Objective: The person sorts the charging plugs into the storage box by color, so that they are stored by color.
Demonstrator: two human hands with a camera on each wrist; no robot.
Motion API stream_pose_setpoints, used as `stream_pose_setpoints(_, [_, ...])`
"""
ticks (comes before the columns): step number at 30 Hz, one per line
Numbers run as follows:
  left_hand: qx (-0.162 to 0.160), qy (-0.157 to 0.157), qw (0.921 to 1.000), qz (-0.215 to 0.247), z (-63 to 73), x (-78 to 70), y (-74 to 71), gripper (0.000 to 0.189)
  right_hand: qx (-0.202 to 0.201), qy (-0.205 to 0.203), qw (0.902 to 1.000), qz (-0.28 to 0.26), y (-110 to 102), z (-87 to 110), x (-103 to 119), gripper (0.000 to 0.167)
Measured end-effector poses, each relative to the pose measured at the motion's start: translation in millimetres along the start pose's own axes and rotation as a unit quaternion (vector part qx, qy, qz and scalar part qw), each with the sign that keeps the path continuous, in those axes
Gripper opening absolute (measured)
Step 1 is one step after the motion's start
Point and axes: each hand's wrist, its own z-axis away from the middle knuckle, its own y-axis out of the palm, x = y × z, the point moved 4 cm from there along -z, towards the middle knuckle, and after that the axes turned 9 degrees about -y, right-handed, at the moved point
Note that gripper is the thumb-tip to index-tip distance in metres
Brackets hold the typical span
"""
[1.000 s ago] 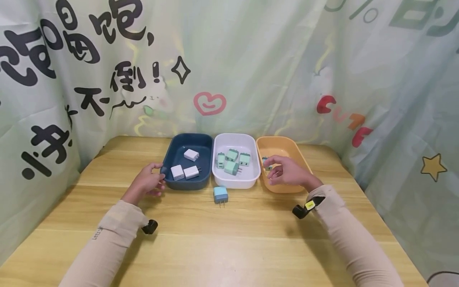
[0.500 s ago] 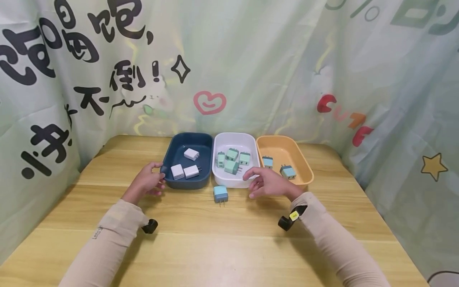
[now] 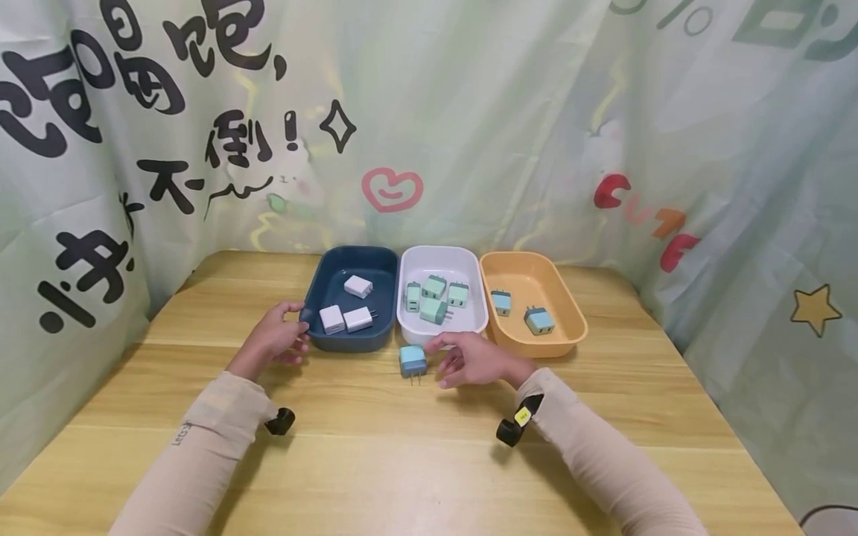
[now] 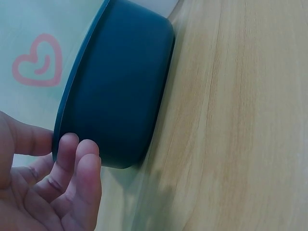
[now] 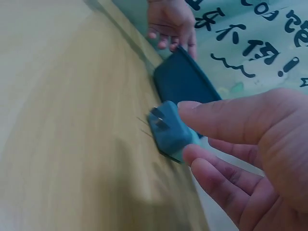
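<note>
In the head view my left hand [image 3: 273, 336] is at the near-left edge of the dark blue bin [image 3: 358, 344]. Its thumb and fingertips pinch the rim, as the left wrist view also shows on the bin wall [image 4: 118, 86]. My right hand [image 3: 477, 361] is just right of a blue USB charger [image 3: 412, 360] lying on the table, prongs toward me. In the right wrist view, thumb and fingers are parted around one end of this charger [image 5: 171, 127], the thumb tip overlapping its edge. Nothing is gripped there.
White chargers [image 3: 358, 320] lie in the dark blue bin. Several green chargers [image 3: 433, 311] sit in the white bin [image 3: 442, 255] beside it. Two blue chargers [image 3: 539, 320] are in the orange bin [image 3: 570, 344] on the right. A printed curtain [image 3: 469, 149] hangs behind the wooden table [image 3: 375, 461].
My right hand has moved left from over the orange bin, past the front of the white bin, to the blue charger on the table. The left hand stays at the dark blue bin.
</note>
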Motion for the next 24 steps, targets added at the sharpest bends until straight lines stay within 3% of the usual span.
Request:
stream_pose_setpoints(7, [-0.002,-0.003,1.0000,0.000,0.1,-0.2,0.4,0.056,-0.006,-0.007,0.9994,0.035,14.1,-8.6,-2.2,0.066])
stream_pose_setpoints(16, [-0.001,-0.001,1.0000,0.003,0.3,-0.5,0.9,0.057,-0.020,-0.038,0.9989,0.021,21.7,-13.2,-0.9,0.062])
stream_pose_setpoints(24, [0.001,-0.002,1.0000,0.002,0.5,-0.8,1.0,0.057,-0.005,-0.027,0.9980,0.058,25.2,-11.7,-1.2,0.071])
